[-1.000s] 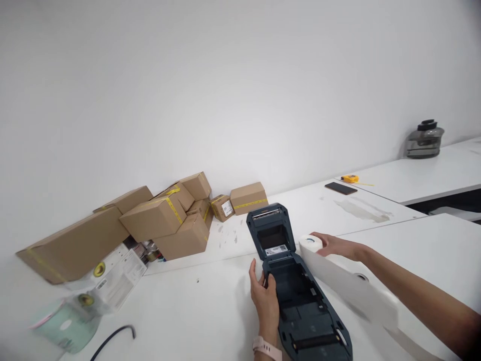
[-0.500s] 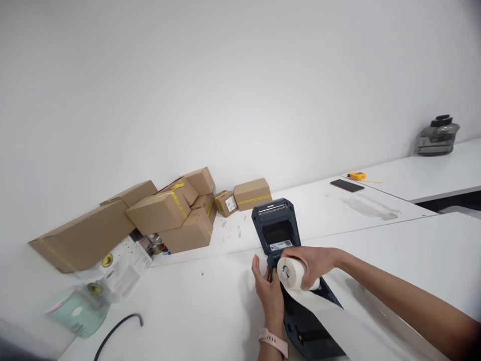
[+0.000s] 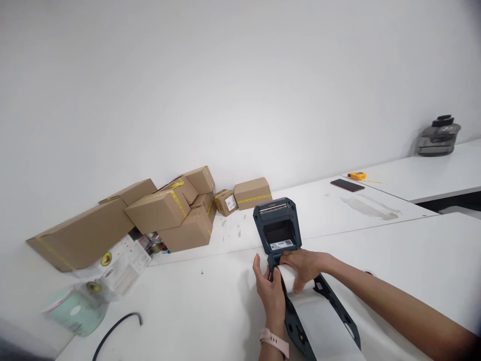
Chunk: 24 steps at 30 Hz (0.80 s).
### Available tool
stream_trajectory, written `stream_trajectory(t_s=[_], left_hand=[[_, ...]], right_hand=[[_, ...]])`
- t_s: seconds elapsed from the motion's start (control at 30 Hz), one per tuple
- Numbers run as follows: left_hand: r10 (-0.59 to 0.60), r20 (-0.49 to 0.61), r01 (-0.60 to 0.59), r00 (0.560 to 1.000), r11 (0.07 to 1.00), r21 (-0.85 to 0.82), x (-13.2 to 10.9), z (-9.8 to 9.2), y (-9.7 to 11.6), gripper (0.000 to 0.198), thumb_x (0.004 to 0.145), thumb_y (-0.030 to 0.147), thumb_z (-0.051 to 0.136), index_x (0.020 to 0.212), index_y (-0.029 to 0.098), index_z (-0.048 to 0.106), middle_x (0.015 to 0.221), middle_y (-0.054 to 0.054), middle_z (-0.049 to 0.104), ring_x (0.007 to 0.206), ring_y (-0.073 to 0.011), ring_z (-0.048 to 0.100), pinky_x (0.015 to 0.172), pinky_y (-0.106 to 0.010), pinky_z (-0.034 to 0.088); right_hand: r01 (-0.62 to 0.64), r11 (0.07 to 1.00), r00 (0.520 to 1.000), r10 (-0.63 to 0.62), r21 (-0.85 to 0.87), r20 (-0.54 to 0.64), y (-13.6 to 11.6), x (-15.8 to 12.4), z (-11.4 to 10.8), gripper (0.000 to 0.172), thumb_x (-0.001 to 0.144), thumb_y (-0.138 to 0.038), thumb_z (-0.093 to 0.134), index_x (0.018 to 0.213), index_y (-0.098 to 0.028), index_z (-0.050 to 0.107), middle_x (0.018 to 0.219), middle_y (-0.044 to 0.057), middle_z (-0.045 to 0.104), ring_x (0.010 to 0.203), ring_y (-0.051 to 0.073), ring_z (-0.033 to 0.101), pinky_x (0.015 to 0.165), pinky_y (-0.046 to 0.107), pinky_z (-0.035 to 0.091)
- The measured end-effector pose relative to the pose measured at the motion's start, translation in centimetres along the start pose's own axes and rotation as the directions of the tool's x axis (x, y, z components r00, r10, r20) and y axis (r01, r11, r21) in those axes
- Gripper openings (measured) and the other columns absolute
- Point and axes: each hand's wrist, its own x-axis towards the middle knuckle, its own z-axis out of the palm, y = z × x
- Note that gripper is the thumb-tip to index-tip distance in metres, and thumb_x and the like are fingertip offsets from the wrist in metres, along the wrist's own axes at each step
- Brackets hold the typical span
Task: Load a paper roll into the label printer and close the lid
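A dark label printer (image 3: 276,213) lies on the white table with its lid tipped back. A roll of white label paper (image 3: 287,277) sits down inside it, and a loose strip (image 3: 325,326) from the roll runs toward me over the printer's front. My right hand (image 3: 304,265) is closed over the top of the roll, thumb toward me. At the printer's left edge, my left hand (image 3: 271,293) grips the side beside the roll, its fingertips partly hidden behind the casing. A pink band is on my left wrist.
Cardboard boxes (image 3: 158,213) are piled by the wall at left. Closer are a clear package (image 3: 126,268), a mint-green tub (image 3: 75,311) and a black cable (image 3: 114,328). Toward the right lie a phone (image 3: 347,185), a yellow tape measure (image 3: 356,176) and a grey jug (image 3: 438,138).
My right hand has lowered the roll into the printer; its open end, visible before, is now hidden. The paper strip lies flatter across the printer. My left hand has barely moved.
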Motion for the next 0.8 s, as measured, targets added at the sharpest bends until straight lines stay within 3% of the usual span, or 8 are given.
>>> stream_trajectory(t_s=[0.37, 0.43, 0.5, 0.57, 0.67, 0.7, 0.73, 0.8], left_hand=[[0.033, -0.002, -0.033, 0.999, 0.999, -0.018, 0.4, 0.1, -0.4, 0.047, 0.079, 0.025, 0.064, 0.125, 0.02, 0.055, 0.136, -0.012, 0.06, 0.119, -0.0228, 0.063, 0.099, -0.03, 0.049], [0.041, 0.007, -0.041, 0.999, 0.999, -0.022, 0.4, 0.1, -0.4, 0.046, 0.079, 0.025, 0.063, 0.124, 0.019, 0.056, 0.131, -0.012, 0.063, 0.117, -0.0222, 0.063, 0.1, -0.032, 0.048], [0.037, 0.017, -0.037, 0.999, 0.999, -0.021, 0.4, 0.1, -0.4, 0.046, 0.081, 0.025, 0.062, 0.125, 0.019, 0.054, 0.126, -0.013, 0.066, 0.114, -0.0219, 0.064, 0.1, -0.033, 0.048], [0.03, 0.022, -0.029, 0.999, 0.999, -0.021, 0.3, 0.2, -0.3, 0.045, 0.081, 0.026, 0.061, 0.125, 0.019, 0.054, 0.123, -0.012, 0.067, 0.114, -0.0218, 0.064, 0.1, -0.034, 0.048], [0.023, 0.018, -0.022, 1.0, 0.999, -0.023, 0.2, 0.2, -0.2, 0.042, 0.081, 0.026, 0.062, 0.122, 0.02, 0.057, 0.128, -0.011, 0.065, 0.118, -0.0219, 0.062, 0.101, -0.033, 0.047], [0.02, 0.016, -0.019, 1.0, 1.0, -0.023, 0.1, 0.2, -0.1, 0.041, 0.081, 0.027, 0.062, 0.121, 0.02, 0.058, 0.13, -0.011, 0.063, 0.119, -0.0221, 0.061, 0.102, -0.033, 0.046], [0.015, 0.017, -0.014, 1.0, 1.0, -0.023, 0.1, 0.1, 0.0, 0.041, 0.081, 0.028, 0.063, 0.121, 0.021, 0.058, 0.132, -0.011, 0.062, 0.12, -0.0227, 0.061, 0.101, -0.033, 0.047], [0.0, 0.021, 0.0, 1.0, 1.0, -0.022, 0.1, 0.0, 0.1, 0.043, 0.081, 0.03, 0.063, 0.123, 0.02, 0.057, 0.133, -0.013, 0.061, 0.12, -0.024, 0.061, 0.098, -0.033, 0.049]], right_hand=[[0.02, 1.0, 0.998, -0.019, 0.017, -0.063, 0.1, -0.2, 1.3, 0.088, 0.047, -0.049, 0.085, 0.126, -0.016, 0.063, 0.126, 0.018, 0.062, 0.117, 0.045, 0.057, 0.096, 0.053, 0.044], [0.058, 0.996, 0.99, -0.048, 0.067, -0.134, -0.2, -1.4, 0.1, 0.075, 0.05, -0.05, 0.084, 0.116, -0.018, 0.068, 0.116, 0.014, 0.067, 0.107, 0.039, 0.063, 0.09, 0.047, 0.049], [0.109, 0.986, 0.962, -0.074, 0.124, -0.264, -0.7, -3.0, -1.9, 0.049, 0.07, -0.056, 0.072, 0.103, -0.02, 0.071, 0.104, 0.01, 0.069, 0.097, 0.03, 0.066, 0.083, 0.04, 0.051], [0.152, 0.967, 0.834, -0.015, 0.204, -0.551, -1.3, -4.3, -4.7, 0.04, 0.091, -0.057, 0.049, 0.093, -0.022, 0.068, 0.095, 0.007, 0.068, 0.091, 0.024, 0.065, 0.082, 0.037, 0.051], [0.258, 0.894, 0.415, 0.24, 0.366, -0.878, -1.8, -4.6, -8.7, 0.042, 0.094, -0.059, 0.044, 0.104, -0.025, 0.065, 0.112, 0.007, 0.065, 0.109, 0.025, 0.058, 0.099, 0.042, 0.044], [0.3, 0.862, 0.349, 0.299, 0.408, -0.888, -1.7, -4.2, -9.7, 0.044, 0.092, -0.061, 0.045, 0.112, -0.026, 0.064, 0.122, 0.007, 0.063, 0.117, 0.026, 0.055, 0.105, 0.044, 0.04], [0.326, 0.834, 0.358, 0.327, 0.445, -0.875, -1.6, -3.6, -10.4, 0.048, 0.092, -0.062, 0.044, 0.118, -0.027, 0.062, 0.129, 0.007, 0.06, 0.123, 0.026, 0.052, 0.108, 0.045, 0.037], [0.345, 0.79, 0.465, 0.326, 0.507, -0.823, -1.3, -2.3, -11.2, 0.053, 0.094, -0.064, 0.036, 0.117, -0.026, 0.065, 0.128, 0.006, 0.064, 0.12, 0.027, 0.055, 0.107, 0.046, 0.039]])
